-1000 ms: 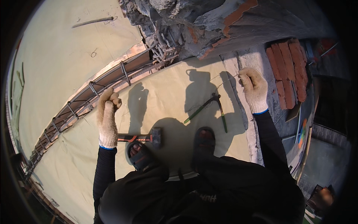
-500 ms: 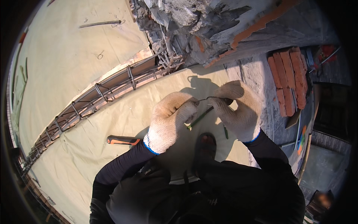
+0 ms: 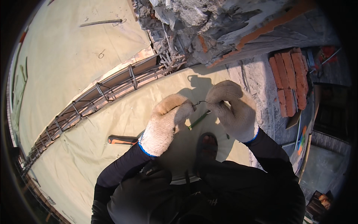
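A short, thin, dark wire (image 3: 200,102) spans the small gap between my two hands, with a small bend or loop in it. My left hand (image 3: 166,121), in an off-white knitted glove with a blue cuff edge, pinches one end. The other end sits between the thumb and fingers of my right hand (image 3: 235,112), gloved the same way. Below the hands, a green strip (image 3: 199,119) lies on the pale sheet (image 3: 112,119). An orange and black tool handle (image 3: 122,140) rests beside my left wrist; the rest of that tool is hidden by my arm.
A trench with a rebar cage (image 3: 99,89) curves along the left. Broken concrete (image 3: 194,22) with exposed bars rises ahead. Stacked red bricks (image 3: 287,80) stand at the right. A short bar (image 3: 100,22) and a wire loop (image 3: 101,54) lie on the far sheet. My sandalled foot (image 3: 208,145) is below my hands.
My left hand has shifted slightly left and down, and my right hand slightly left. More of the wire, with its bend, now shows between them.
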`<state>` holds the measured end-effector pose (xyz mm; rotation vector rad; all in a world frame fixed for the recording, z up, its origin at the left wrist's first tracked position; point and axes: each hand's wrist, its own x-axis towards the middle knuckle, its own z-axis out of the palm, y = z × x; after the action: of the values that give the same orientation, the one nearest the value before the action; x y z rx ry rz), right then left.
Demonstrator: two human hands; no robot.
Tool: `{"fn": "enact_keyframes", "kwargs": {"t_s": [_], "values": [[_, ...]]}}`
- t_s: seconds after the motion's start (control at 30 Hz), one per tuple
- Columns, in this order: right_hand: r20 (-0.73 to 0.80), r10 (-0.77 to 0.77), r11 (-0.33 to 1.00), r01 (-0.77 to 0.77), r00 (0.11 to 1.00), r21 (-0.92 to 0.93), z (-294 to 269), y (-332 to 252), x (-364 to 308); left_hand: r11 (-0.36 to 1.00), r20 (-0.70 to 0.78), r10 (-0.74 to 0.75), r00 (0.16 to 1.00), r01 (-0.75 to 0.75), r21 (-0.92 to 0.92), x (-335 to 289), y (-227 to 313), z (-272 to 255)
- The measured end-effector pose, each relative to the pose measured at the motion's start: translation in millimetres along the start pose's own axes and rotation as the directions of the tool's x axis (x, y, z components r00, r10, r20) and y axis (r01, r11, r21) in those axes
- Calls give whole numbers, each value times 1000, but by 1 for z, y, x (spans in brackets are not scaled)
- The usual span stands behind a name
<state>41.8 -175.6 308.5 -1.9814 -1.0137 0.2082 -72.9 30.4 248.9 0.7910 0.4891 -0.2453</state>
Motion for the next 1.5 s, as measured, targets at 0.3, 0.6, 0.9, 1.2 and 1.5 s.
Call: {"fn": "enact_keyframes", "kwargs": {"t_s": [0.3, 0.6, 0.9, 1.2, 1.5], "values": [[375, -229, 952, 287, 898, -107, -29, 14, 17, 974, 69, -192, 979, 181, 134, -9, 22, -3], [451, -85, 994, 107, 888, -23, -29, 21, 13, 966, 25, -180, 983, 172, 195, -15, 24, -9], [588, 35, 998, 0, 808, -61, -28, 8, 29, 713, 123, 132, 984, -180, 678, -19, 18, -8], [143, -94, 995, 99, 985, -28, -12, 20, 6, 970, 101, -236, 966, 241, -34, -17, 4, -26], [394, -242, 805, 410, 887, -428, -3, 29, 1, 882, 245, -383, 890, 431, -188, -6, -20, -47]]}}
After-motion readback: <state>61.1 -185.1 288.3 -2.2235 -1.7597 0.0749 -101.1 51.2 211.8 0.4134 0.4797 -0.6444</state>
